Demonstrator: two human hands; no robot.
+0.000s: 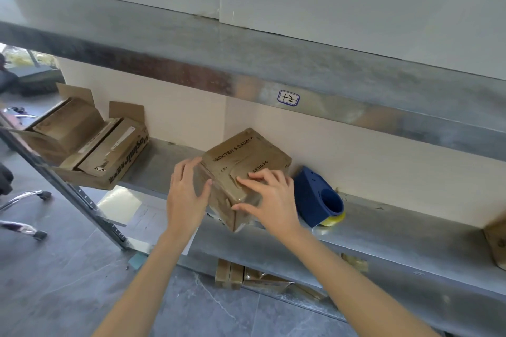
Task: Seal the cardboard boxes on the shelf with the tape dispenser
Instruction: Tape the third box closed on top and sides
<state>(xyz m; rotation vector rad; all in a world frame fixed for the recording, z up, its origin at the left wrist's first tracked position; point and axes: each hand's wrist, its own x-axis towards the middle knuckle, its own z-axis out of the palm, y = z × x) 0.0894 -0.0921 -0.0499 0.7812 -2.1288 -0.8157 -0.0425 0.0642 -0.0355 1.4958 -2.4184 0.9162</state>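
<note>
**Pressing tape onto a small carton at the shelf edge**

Found the left hand (pixel 186 194) released, straight fingers flat against the left wall of the cardboard box (pixel 246 156). Found the right hand (pixel 269 197) likewise unclenched, fingers spread across the top face, thumb down on the near face, pressing rather than gripping. Judged the box light for its size, stiff at the corners yet softened and creased on the walls. Judged the glossy clear tape (pixel 223 194) over top and near corner slick under fingertips. Best taken by two opposite bare walls, palms in, not by the taped faces. Looked worn and brown, printed "PROCTER & GAMBLE" in black, turned corner-on at the front edge of the metal shelf (pixel 383 230). Noted the blue tape dispenser (pixel 317 197) lying untouched just right of the box, and two open cartons (pixel 90 142) well apart at the left end.
</note>
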